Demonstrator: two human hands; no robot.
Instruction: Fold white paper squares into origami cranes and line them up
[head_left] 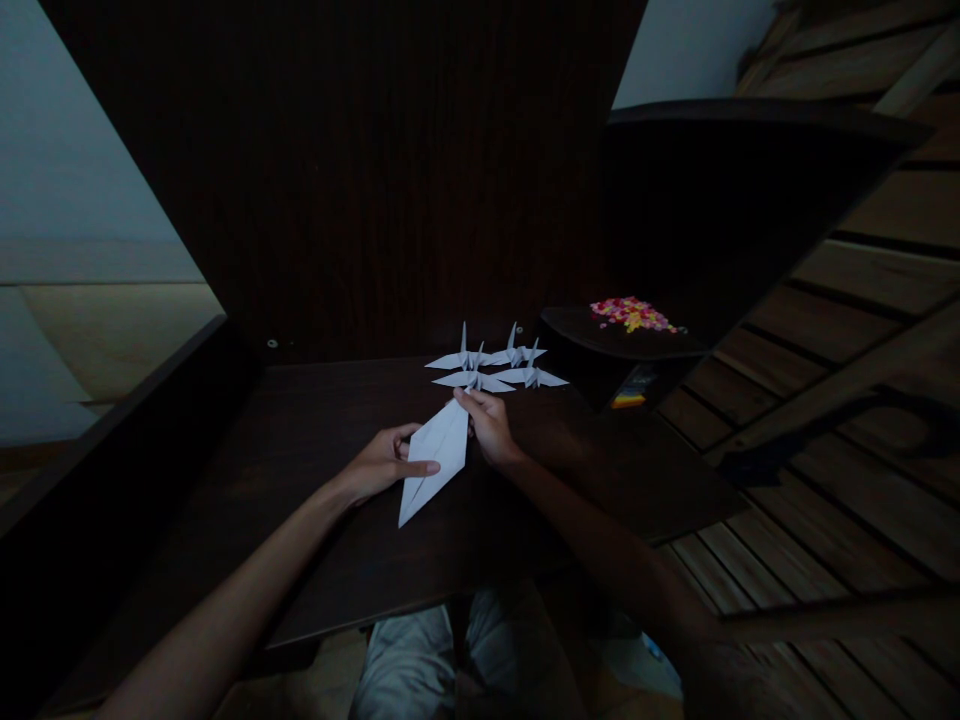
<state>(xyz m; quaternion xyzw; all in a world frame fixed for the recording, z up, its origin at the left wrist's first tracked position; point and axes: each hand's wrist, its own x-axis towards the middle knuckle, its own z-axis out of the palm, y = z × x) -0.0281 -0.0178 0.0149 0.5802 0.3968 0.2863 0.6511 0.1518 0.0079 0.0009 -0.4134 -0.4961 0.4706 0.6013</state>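
Between my hands is a folded sheet of white paper, shaped like a long diamond and tilted, with a crease line down its middle. My left hand grips its left side, the thumb lying across the paper and the fingers behind it. At the top corner my right hand pinches the paper between thumb and fingers. Just beyond stand several white paper cranes in a close group, wings spread and points upright. The right hand is near the closest crane; whether they touch I cannot tell.
The dark wooden desk has a raised side board at left and a tall back panel. A small shelf at right bears a pile of pink and yellow bits. Wooden slats rise beyond the desk's right edge.
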